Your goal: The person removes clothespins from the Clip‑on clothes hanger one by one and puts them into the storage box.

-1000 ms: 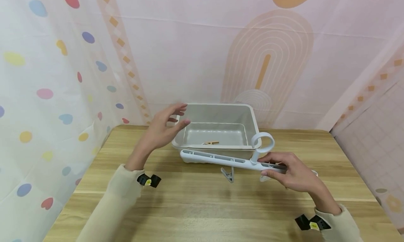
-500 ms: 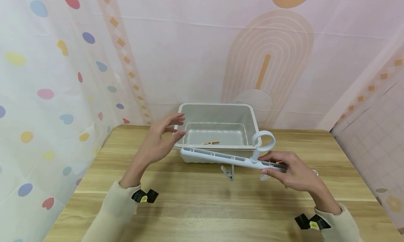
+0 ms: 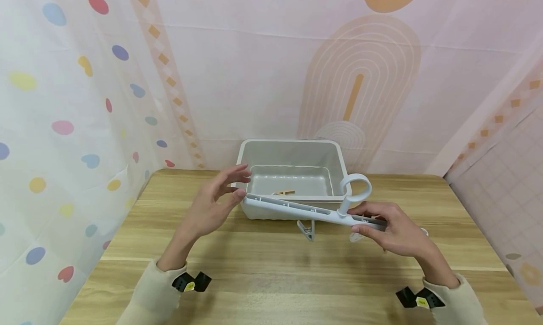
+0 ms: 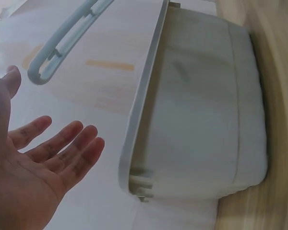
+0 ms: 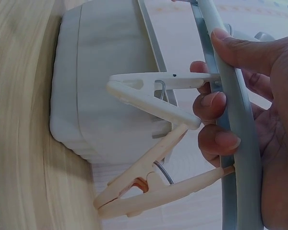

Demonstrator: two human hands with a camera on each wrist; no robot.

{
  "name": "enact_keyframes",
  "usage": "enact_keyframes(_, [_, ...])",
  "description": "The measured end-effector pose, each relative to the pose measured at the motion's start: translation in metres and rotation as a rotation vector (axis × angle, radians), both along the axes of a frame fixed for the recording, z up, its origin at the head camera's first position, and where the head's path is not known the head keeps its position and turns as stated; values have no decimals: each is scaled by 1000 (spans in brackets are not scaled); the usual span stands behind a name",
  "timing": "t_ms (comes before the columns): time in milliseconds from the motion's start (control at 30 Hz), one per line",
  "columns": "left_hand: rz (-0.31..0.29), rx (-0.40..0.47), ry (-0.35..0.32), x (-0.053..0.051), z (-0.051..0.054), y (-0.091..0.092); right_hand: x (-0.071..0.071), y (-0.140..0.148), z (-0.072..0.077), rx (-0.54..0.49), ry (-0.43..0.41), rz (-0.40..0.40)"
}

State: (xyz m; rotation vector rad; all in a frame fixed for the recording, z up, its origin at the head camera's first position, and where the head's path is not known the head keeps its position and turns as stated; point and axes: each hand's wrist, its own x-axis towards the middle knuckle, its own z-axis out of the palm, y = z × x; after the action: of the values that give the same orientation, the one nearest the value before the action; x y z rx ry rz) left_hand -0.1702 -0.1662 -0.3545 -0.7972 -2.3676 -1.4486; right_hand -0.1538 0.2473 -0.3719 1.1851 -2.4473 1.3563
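My right hand (image 3: pixel 392 228) grips a pale blue hanger (image 3: pixel 297 210) near its right end; its ring-shaped hook stands up beside the fingers. In the right wrist view, a white clip (image 5: pixel 149 93) and a beige clip (image 5: pixel 158 184) hang from the bar by my fingers (image 5: pixel 216 139). A grey clip (image 3: pixel 308 231) hangs below the middle of the bar. My left hand (image 3: pixel 209 205) is close to the bar's left end, fingers spread and bent a little; in the left wrist view the palm (image 4: pixel 29 187) holds nothing and a gap separates it from the hanger (image 4: pixel 62 40).
Behind the hanger, a grey plastic bin (image 3: pixel 292 150) stands at the back of the wooden table (image 3: pixel 271 278). An orange-brown clip (image 3: pixel 284 192) lies inside it. A patterned curtain (image 3: pixel 254 80) hangs behind the table.
My left hand has come down and slightly toward me, from over the bin's left rim to beside the hanger's left end. That end has risen slightly; my right hand has barely moved.
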Motion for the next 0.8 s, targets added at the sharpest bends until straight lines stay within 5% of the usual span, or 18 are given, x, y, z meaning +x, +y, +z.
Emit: enact_keyframes(800, [-84,59,-159,24,-36,16,-2,-3,7,14,31,-63])
